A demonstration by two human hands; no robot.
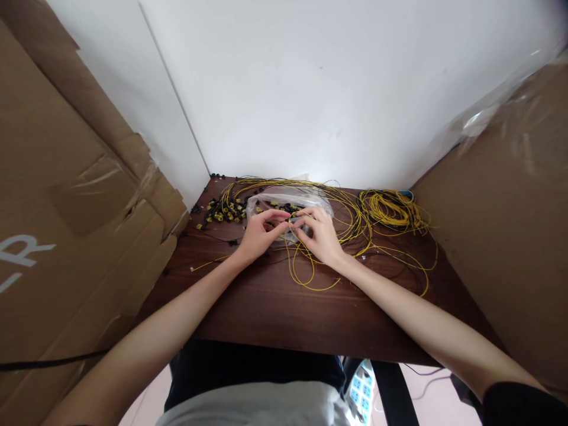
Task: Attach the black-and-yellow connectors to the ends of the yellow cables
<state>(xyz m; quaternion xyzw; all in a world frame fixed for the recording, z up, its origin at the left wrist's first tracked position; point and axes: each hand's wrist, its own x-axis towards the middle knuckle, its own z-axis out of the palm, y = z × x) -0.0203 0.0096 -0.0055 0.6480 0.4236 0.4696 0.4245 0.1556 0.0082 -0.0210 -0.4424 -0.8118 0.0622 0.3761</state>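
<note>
Over the middle of the table my left hand (261, 235) and my right hand (323, 238) meet fingertip to fingertip. Both are closed in a pinch on a thin yellow wire (314, 272), whose loose loop hangs down in front of my right hand onto the tabletop. The small part between the fingertips is too tiny to make out. Just behind the hands lies a clear plastic bag (288, 199) with black and yellow pieces in it, partly hidden by my fingers.
Black and yellow connectors (224, 212) are heaped at the back left. Long yellow wires (350, 207) curve across the back to a coiled bundle (390, 210) at the right. Cardboard boxes (89, 195) flank the brown table (284, 313), with a white wall (310, 89) behind.
</note>
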